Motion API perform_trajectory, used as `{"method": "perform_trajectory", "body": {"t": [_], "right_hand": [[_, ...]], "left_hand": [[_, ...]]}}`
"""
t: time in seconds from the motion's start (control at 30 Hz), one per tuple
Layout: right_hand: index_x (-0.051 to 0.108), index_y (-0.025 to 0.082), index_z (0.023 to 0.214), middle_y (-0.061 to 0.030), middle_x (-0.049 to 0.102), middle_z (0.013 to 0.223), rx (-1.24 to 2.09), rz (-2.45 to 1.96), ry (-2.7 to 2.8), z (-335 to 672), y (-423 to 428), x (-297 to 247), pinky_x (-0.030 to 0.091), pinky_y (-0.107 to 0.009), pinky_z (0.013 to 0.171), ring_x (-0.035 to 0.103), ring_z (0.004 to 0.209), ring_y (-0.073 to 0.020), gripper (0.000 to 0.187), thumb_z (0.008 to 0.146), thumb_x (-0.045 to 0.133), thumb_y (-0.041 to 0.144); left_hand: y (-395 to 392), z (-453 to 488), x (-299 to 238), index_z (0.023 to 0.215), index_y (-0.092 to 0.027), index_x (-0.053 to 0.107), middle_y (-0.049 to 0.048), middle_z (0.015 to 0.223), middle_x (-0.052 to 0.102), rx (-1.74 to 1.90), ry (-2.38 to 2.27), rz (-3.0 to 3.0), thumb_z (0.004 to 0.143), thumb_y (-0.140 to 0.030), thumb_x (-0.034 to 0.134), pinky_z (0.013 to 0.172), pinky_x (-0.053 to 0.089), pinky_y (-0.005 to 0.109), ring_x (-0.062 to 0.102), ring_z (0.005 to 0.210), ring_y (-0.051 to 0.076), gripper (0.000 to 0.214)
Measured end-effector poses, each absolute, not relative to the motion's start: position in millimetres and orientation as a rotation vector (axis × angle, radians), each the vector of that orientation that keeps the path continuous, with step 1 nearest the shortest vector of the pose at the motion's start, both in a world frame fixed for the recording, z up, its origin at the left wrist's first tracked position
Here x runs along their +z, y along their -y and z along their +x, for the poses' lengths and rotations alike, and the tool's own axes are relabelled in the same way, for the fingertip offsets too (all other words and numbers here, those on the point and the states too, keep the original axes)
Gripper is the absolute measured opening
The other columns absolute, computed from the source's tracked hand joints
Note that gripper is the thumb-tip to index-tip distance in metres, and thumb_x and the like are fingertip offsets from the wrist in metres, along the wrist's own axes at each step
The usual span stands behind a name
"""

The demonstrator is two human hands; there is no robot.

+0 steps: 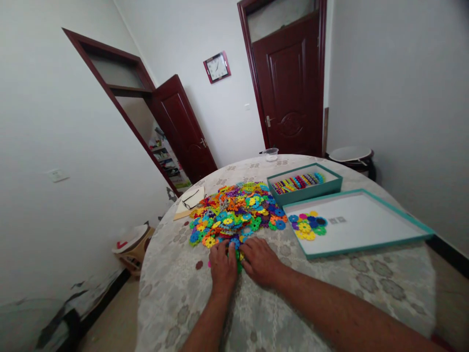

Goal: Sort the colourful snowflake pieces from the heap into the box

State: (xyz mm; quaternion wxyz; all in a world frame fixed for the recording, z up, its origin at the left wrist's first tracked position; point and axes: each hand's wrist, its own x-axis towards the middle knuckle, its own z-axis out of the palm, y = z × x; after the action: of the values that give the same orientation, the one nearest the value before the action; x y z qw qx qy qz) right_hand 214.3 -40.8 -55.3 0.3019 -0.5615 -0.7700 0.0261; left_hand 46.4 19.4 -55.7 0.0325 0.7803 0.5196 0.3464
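My left hand [223,264] and my right hand [260,259] meet at the near edge of a big heap of colourful plastic flower-shaped interlocking discs [234,210]. Between them sits a blue disc [235,242], with green and yellow ones partly covered by my fingers. The fingers of both hands are bent and closed around these pieces. How many discs each hand grips is hidden. A dark red disc [199,265] lies on the tablecloth to the left of my left hand.
A teal box [306,183] holds rows of stacked discs. In front of it, a shallow teal-edged lid [366,222] carries several loose discs. Glasses [190,199] rest on paper at the left. A clear plastic bowl [271,154] stands at the round table's far edge.
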Motion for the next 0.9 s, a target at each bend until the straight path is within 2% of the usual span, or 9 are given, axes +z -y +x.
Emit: {"method": "perform_trajectory", "body": {"t": [0.1,0.33,0.63,0.9], "right_hand": [[0.062,0.018,0.12,-0.0117,0.061,0.123,0.061,-1.498,2.02,214.4,39.3,-57.2,0.037,-0.044,0.107,0.049,0.119,-0.0271,0.026,0.095,0.062,0.027],[0.062,0.017,0.119,-0.0129,0.061,0.124,0.053,-1.577,1.993,215.5,37.5,-59.3,0.037,-0.045,0.108,0.048,0.122,-0.0289,0.028,0.093,0.062,0.024],[0.064,0.018,0.113,-0.0128,0.063,0.119,0.027,-1.649,1.957,220.1,36.2,-56.7,0.039,-0.044,0.102,0.051,0.116,-0.0298,0.022,0.092,0.062,0.023],[0.064,0.019,0.106,-0.0122,0.066,0.114,0.017,-1.699,1.88,228.6,32.3,-55.1,0.04,-0.043,0.099,0.053,0.111,-0.0294,0.012,0.096,0.06,0.025]], "left_hand": [[-18.8,49.6,-55.3,0.113,-0.02,0.07,0.0118,0.106,0.07,1.097,-1.61,2.355,0.104,-0.043,0.042,0.098,0.049,0.047,0.062,0.105,0.029,0.038],[-14.5,52.2,-52.8,0.111,-0.021,0.071,0.0116,0.104,0.071,1.107,-1.565,2.381,0.102,-0.042,0.047,0.097,0.049,0.047,0.065,0.103,0.029,0.033],[-10.6,52.5,-52.7,0.118,-0.021,0.07,0.0121,0.108,0.071,1.114,-1.502,2.453,0.099,-0.042,0.056,0.095,0.051,0.046,0.064,0.103,0.03,0.031],[-8.9,52.9,-48.7,0.128,-0.021,0.068,0.012,0.12,0.073,1.09,-1.435,2.339,0.101,-0.042,0.051,0.104,0.05,0.048,0.065,0.113,0.028,0.037]]}}
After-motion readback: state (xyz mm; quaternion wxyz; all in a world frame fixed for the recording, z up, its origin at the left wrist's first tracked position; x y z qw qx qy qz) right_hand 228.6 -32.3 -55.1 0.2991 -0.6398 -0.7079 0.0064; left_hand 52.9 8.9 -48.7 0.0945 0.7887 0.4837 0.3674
